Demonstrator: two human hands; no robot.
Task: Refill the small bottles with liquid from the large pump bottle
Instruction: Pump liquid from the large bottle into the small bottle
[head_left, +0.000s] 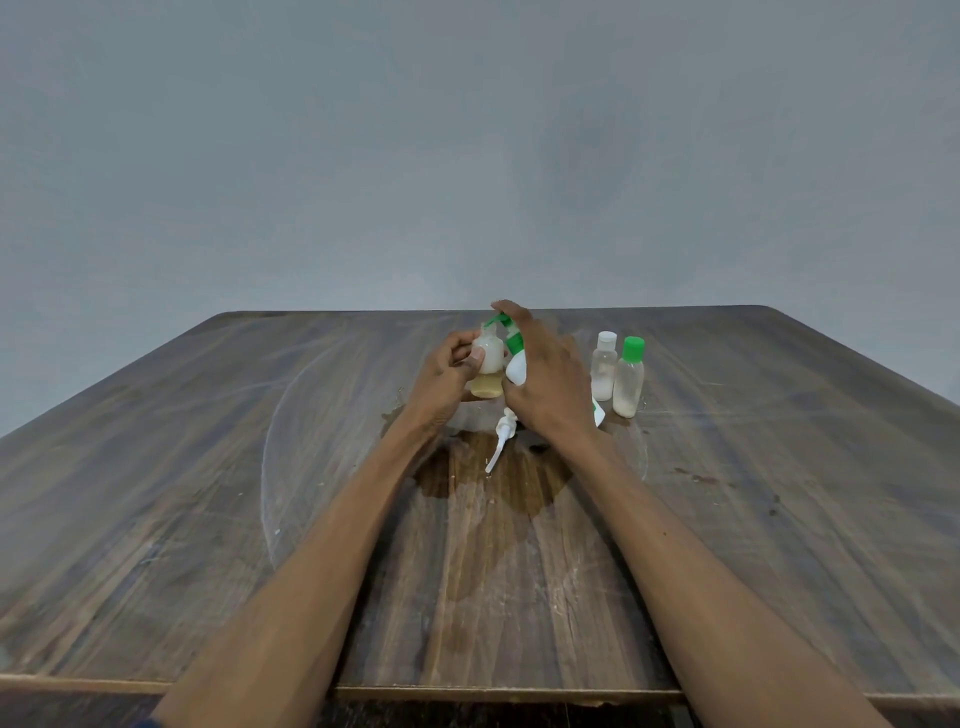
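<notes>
Both forearms reach in from six o'clock across the wooden tabletop. At centre, the left hand grips a small bottle, upright and uncapped, its lower part holding yellowish liquid. Just to its three o'clock, the right hand wraps the large pump bottle, a finger pressing the green pump head whose spout meets the small bottle's mouth. A loose white pump lies at six o'clock of them. Toward three o'clock stand a white-capped bottle and a green-capped bottle, each low on liquid. Judging by this, the first fill is underway; two remain.
</notes>
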